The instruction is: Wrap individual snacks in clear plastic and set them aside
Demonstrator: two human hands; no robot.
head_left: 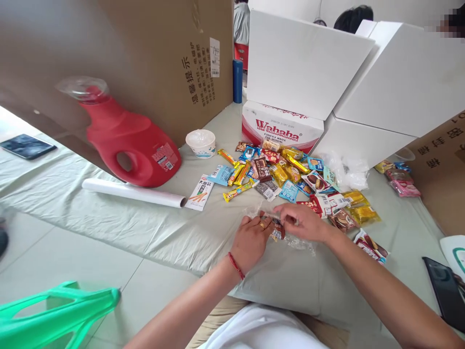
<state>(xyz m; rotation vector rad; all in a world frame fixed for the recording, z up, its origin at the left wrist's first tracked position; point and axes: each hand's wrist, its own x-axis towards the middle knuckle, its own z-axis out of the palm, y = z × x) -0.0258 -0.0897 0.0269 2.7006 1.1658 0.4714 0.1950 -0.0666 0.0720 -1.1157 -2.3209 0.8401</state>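
My left hand (pixel 250 240), with a ring and a red string at the wrist, is closed on a clear plastic bag (pixel 300 242) that holds a small red-brown snack packet (pixel 278 231). My right hand (pixel 303 222) pinches the same bag from the right, fingers together. Both hands meet low over the pale plastic sheet (pixel 152 228). Just beyond them lies a spread of several wrapped snacks (pixel 276 172) in yellow, blue, red and brown.
A red detergent jug (pixel 127 140) lies on its side at the left beside a white paper roll (pixel 134 192) and a white cup (pixel 201 143). Cardboard and white boxes (pixel 308 63) wall the back. Phones (pixel 445 291) lie at right and far left; green plastic (pixel 54 310) sits at bottom left.
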